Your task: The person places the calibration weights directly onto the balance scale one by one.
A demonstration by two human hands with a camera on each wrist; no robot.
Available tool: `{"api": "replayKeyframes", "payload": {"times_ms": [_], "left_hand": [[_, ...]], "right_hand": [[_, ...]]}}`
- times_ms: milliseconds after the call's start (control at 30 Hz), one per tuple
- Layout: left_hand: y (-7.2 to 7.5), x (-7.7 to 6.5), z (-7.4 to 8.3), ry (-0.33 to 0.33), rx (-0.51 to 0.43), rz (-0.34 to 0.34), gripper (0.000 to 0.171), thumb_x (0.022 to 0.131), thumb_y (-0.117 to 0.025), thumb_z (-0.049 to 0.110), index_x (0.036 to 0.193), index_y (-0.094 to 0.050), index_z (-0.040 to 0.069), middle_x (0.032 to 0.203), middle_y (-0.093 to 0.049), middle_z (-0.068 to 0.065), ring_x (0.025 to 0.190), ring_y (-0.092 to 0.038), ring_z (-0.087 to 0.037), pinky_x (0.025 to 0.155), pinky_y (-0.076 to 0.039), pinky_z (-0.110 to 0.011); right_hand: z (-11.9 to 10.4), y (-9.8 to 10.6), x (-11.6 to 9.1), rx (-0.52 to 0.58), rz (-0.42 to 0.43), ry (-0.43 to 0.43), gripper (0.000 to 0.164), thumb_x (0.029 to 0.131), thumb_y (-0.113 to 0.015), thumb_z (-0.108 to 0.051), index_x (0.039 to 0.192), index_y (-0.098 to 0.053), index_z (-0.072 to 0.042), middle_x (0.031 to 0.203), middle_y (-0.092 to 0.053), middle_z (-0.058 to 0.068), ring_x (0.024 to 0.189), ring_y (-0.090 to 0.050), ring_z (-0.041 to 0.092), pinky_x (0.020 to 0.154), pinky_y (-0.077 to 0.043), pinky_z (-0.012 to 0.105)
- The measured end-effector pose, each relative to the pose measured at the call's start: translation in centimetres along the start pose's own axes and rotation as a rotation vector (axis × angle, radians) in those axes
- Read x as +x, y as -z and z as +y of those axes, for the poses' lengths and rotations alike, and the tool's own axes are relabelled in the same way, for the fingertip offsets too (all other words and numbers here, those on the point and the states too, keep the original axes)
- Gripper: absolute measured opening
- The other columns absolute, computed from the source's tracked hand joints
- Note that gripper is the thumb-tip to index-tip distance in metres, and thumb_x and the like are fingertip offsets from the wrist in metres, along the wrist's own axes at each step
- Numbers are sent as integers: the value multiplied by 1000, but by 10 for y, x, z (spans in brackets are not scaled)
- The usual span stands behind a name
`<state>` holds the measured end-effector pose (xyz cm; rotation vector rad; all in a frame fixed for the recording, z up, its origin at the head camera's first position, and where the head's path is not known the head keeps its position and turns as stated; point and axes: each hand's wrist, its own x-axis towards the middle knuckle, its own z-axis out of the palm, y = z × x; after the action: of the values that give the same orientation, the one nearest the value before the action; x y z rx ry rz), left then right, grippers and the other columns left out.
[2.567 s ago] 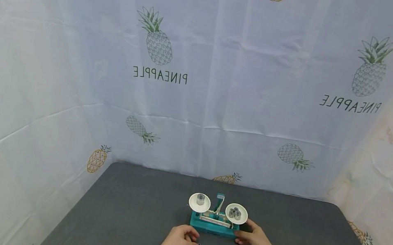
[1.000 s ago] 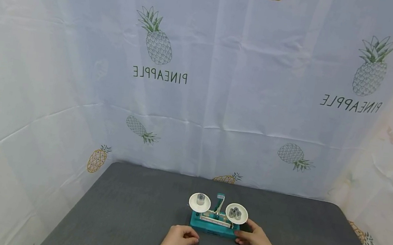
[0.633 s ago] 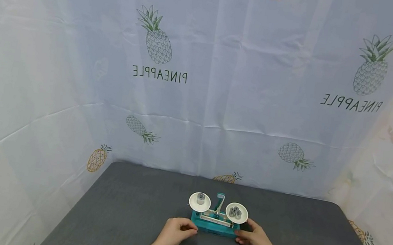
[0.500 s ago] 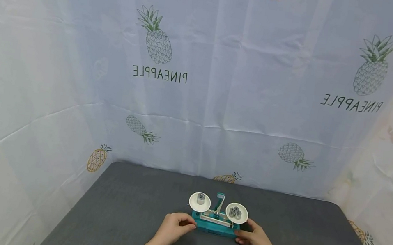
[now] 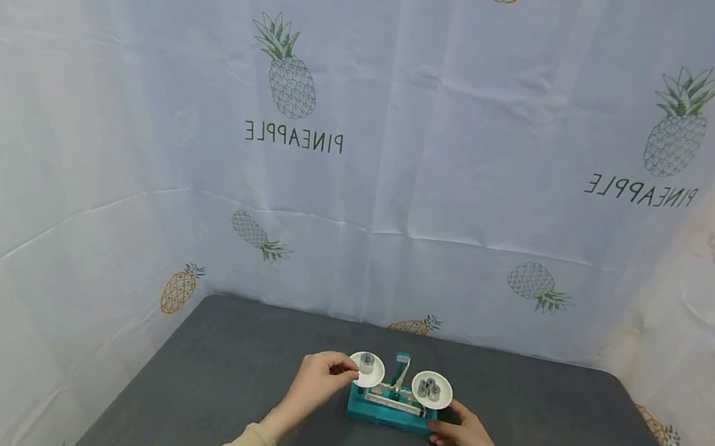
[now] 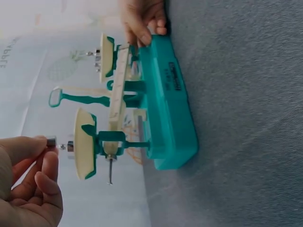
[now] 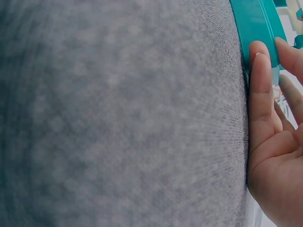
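A teal balance scale (image 5: 391, 417) with two white pans stands on the table. My left hand (image 5: 316, 382) is beside the left pan (image 5: 375, 380), pinching a small silver weight (image 6: 51, 140) between thumb and fingertips, as the left wrist view shows. That weight is close over a larger metal weight (image 5: 366, 365) sitting in the pan. Several metal weights (image 5: 429, 390) stand in the right pan (image 5: 443, 398). At the right end of the teal base (image 7: 258, 23), my right hand (image 5: 464, 434) grips the corner, fingers along its side.
The dark grey table (image 5: 244, 359) runs back to a pale curtain (image 5: 348, 192) printed with pineapples. More curtain hangs at the left and right sides. The scale's upright teal pointer arm (image 5: 401, 368) rises between the pans.
My left hand has picked up the small weight from in front of the scale and moved it up and away from me to the left pan. My right hand has stayed at the base.
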<state>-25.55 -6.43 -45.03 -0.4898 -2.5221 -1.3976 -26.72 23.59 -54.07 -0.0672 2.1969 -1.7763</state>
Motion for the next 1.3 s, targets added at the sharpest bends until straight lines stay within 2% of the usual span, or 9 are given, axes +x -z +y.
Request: {"api": "replayKeyframes", "payload": {"times_ms": [300, 700, 1300], "left_hand": [[-5, 12, 0, -1, 48, 10, 6, 81, -67, 12, 82, -73, 10, 77, -70, -1, 64, -56, -2, 56, -45, -17], [-9, 15, 2, -33, 148, -4, 6, 79, -67, 5, 79, -72, 6, 71, -69, -3, 55, -49, 0, 49, -42, -16], [-14, 21, 1, -6, 195, -32, 5, 77, -68, 5, 79, -73, 5, 73, -70, -4, 58, -53, -4, 51, -43, -17]], "right_hand": [[2, 1, 0, 18, -13, -6, 87, 83, -69, -17, 141, -13, 14, 81, -65, 5, 69, -67, 11, 64, -56, 27], [2, 1, 0, 14, -16, -8, 90, 81, -70, -20, 142, -14, 14, 81, -66, 5, 70, -67, 12, 66, -57, 27], [0, 2, 1, 20, -13, -5, 90, 81, -70, -20, 142, -14, 14, 82, -65, 5, 70, -67, 12, 66, -57, 27]]}}
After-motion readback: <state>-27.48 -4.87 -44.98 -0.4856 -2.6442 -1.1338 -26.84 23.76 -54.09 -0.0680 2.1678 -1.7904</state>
